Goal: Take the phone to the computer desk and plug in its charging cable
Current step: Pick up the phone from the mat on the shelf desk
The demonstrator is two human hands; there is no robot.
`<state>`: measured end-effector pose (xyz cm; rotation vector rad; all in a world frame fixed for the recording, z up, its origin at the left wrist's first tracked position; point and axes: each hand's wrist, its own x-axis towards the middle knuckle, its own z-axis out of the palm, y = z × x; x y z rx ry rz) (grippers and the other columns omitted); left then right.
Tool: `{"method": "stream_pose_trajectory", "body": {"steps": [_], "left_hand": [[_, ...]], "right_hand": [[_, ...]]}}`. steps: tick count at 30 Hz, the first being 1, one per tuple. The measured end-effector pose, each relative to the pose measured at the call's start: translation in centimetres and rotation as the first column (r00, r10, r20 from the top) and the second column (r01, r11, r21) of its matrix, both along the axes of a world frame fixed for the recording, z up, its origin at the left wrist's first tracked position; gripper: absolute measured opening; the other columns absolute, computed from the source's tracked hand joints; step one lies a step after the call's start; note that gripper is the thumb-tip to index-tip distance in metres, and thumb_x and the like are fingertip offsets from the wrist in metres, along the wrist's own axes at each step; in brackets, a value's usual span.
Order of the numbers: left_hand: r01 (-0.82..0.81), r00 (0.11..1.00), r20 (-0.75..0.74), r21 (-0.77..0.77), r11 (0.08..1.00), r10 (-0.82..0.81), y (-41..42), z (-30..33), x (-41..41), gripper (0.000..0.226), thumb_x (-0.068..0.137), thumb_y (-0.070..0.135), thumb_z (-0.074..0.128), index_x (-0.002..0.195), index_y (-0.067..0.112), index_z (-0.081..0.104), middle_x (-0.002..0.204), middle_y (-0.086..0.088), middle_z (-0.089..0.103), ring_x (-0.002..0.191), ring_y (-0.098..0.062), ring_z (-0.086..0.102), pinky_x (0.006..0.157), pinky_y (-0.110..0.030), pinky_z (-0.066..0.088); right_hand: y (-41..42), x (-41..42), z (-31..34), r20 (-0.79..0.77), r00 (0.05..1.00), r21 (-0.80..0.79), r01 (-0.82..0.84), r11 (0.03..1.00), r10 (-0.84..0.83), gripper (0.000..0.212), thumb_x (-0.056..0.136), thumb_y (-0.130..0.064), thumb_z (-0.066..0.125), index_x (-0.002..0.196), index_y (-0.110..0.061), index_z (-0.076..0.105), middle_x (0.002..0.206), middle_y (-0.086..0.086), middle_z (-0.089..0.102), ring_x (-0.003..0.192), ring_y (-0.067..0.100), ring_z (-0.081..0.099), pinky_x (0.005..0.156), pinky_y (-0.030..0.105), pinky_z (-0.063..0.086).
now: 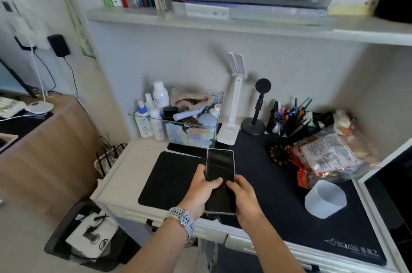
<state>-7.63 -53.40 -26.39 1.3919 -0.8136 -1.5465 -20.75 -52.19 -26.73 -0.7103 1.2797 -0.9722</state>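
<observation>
Black-screened phone (220, 174) held above front edge of white desk (124, 172), clasped between left hand (200, 192) and right hand (244, 197). Risk judged: grip only at lower half; slip possible during carry toward wooden desk (51, 139) at left, where white cable (36, 70) hangs.

Both forearms reached forward and slightly inward, converging at the middle of the view. The left hand (200, 188) was curled with its thumb laid across toward the right, fingers wrapped out of sight behind (a pale perforated watch band sat on that wrist). The right hand (244, 197) mirrored it, thumb pointing toward the left thumb, the two tips near but apart. Both wrists were bare of sleeves.
</observation>
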Motion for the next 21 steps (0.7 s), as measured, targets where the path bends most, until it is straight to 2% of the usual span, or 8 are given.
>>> {"method": "stream_pose_trajectory", "body": {"steps": [2, 4, 7, 10, 13, 16, 19, 21], "left_hand": [[-0.037, 0.995, -0.096, -0.085, 0.996, 0.028, 0.3, 4.0, 1.5, 0.024, 0.081, 0.016, 0.07, 0.101, 0.015, 0.057, 0.098, -0.014, 0.072, 0.084, -0.024, 0.074, 0.063, -0.038, 0.059], [-0.078, 0.989, -0.133, -0.171, 0.982, 0.056, 0.8, 8.1, 3.5, 0.019, 0.085, 0.019, 0.066, 0.101, 0.016, 0.057, 0.099, -0.014, 0.073, 0.085, -0.023, 0.074, 0.063, -0.034, 0.058], [-0.171, 0.981, -0.144, -0.32, 0.932, 0.13, 2.2, 13.6, 7.6, 0.006, 0.091, 0.01, 0.058, 0.095, 0.015, 0.057, 0.095, -0.013, 0.072, 0.081, -0.021, 0.073, 0.062, -0.03, 0.056], [-0.255, 0.966, -0.153, -0.395, 0.883, 0.21, 4.6, 17.3, 12.4, 0.014, 0.093, 0.004, 0.052, 0.099, 0.015, 0.058, 0.089, -0.004, 0.076, 0.082, -0.02, 0.073, 0.064, -0.031, 0.057], [-0.326, 0.945, -0.135, -0.452, 0.83, 0.297, 8.2, 19.0, 17.7, 0.019, 0.092, 0.003, 0.05, 0.095, 0.019, 0.06, 0.086, -0.003, 0.075, 0.08, -0.018, 0.072, 0.064, -0.03, 0.056], [-0.395, 0.917, -0.139, -0.463, 0.794, 0.375, 12.2, 19.4, 22.9, 0.016, 0.087, 0.007, 0.054, 0.094, 0.018, 0.063, 0.094, -0.01, 0.074, 0.085, -0.023, 0.072, 0.068, -0.034, 0.056], [-0.458, 0.885, -0.158, -0.463, 0.759, 0.438, 16.1, 19.3, 28.3, 0.02, 0.087, 0.003, 0.052, 0.09, 0.018, 0.065, 0.091, -0.008, 0.075, 0.082, -0.022, 0.073, 0.066, -0.032, 0.057], [-0.509, 0.854, -0.161, -0.455, 0.731, 0.494, 18.5, 19.5, 32.2, 0.024, 0.09, 0.0, 0.05, 0.09, 0.018, 0.066, 0.094, -0.01, 0.075, 0.082, -0.022, 0.073, 0.066, -0.032, 0.057]], "right_hand": [[-0.1, 1.5, 3.6, 0.032, 0.999, -0.113, -0.037, 0.993, 0.041, 0.016, 0.095, -0.009, 0.051, 0.102, -0.013, 0.065, 0.089, 0.007, 0.077, 0.079, 0.02, 0.075, 0.061, 0.031, 0.06], [-0.1, 3.6, 7.4, 0.056, 0.994, -0.213, -0.084, 0.974, 0.097, 0.018, 0.095, -0.009, 0.05, 0.108, -0.013, 0.062, 0.093, 0.005, 0.077, 0.084, 0.02, 0.075, 0.067, 0.033, 0.061], [0.0, 7.8, 12.8, 0.09, 0.976, -0.347, -0.155, 0.925, 0.197, 0.022, 0.095, -0.008, 0.049, 0.114, -0.016, 0.059, 0.094, 0.002, 0.078, 0.089, 0.021, 0.074, 0.076, 0.038, 0.062], [0.9, 12.7, 16.5, 0.084, 0.954, -0.428, -0.227, 0.875, 0.289, 0.023, 0.095, -0.01, 0.05, 0.113, -0.022, 0.059, 0.097, 0.0, 0.078, 0.091, 0.02, 0.074, 0.079, 0.037, 0.061], [2.9, 18.3, 18.1, 0.067, 0.925, -0.468, -0.301, 0.831, 0.373, 0.019, 0.094, -0.009, 0.051, 0.108, -0.021, 0.058, 0.097, 0.004, 0.078, 0.09, 0.023, 0.074, 0.072, 0.033, 0.061], [5.8, 24.2, 18.6, 0.061, 0.889, -0.466, -0.376, 0.801, 0.453, 0.025, 0.093, -0.01, 0.052, 0.097, -0.032, 0.062, 0.099, 0.007, 0.077, 0.093, 0.024, 0.073, 0.075, 0.034, 0.058], [8.9, 30.2, 18.7, 0.043, 0.86, -0.463, -0.434, 0.772, 0.509, 0.034, 0.093, -0.01, 0.053, 0.086, -0.041, 0.066, 0.098, 0.005, 0.077, 0.091, 0.021, 0.073, 0.068, 0.028, 0.058], [11.0, 34.5, 18.9, 0.027, 0.838, -0.456, -0.474, 0.753, 0.544, 0.032, 0.093, -0.01, 0.053, 0.09, -0.038, 0.066, 0.099, 0.005, 0.077, 0.095, 0.025, 0.072, 0.075, 0.036, 0.061]]}}
